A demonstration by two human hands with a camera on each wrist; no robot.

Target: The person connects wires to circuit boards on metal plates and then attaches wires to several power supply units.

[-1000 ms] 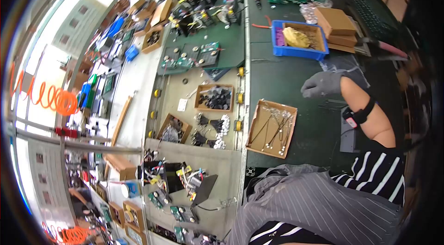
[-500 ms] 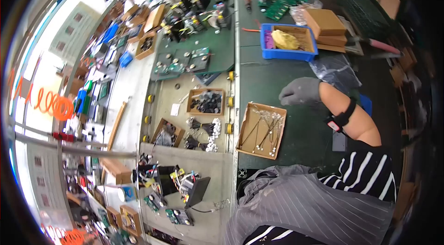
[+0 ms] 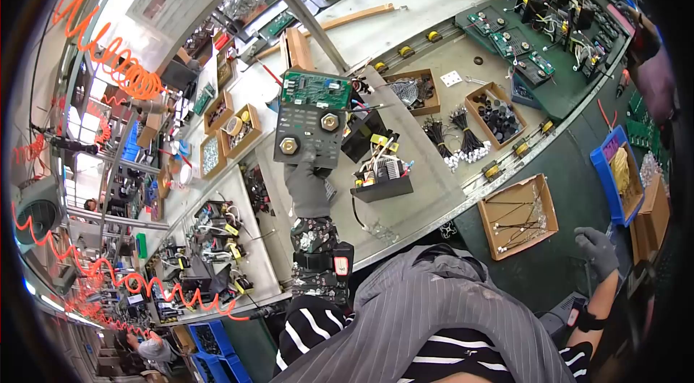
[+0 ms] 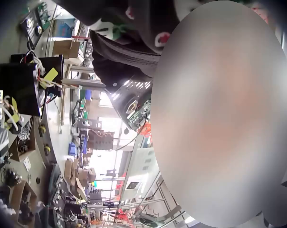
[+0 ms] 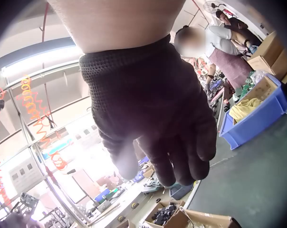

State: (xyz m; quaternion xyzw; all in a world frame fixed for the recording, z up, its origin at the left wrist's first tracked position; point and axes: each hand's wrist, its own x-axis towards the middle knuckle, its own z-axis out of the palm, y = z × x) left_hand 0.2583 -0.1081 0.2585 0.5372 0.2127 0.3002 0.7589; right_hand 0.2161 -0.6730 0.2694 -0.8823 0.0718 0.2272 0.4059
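Observation:
My gloved left hand grips the lower edge of a circuit board module in the head view. That module has a green board at its top and a dark slotted plate bearing two round brass-coloured terminals. It is held up above the grey bench, and part of it appears beyond the patterned sleeve in the left wrist view. My gloved right hand hovers over the green table, right of a shallow cardboard tray of thin cables. Its fingers hang loosely curled, holding nothing.
A black unit with wires stands on the bench right of the module. Cable bundles and a box of black parts lie beyond. At the right is a blue bin; orange coiled hoses hang at the left.
The head view has swung left. My left hand, out of sight before, now shows with the circuit board module in its grip. The right hand stays empty over the green table, its fingers loose.

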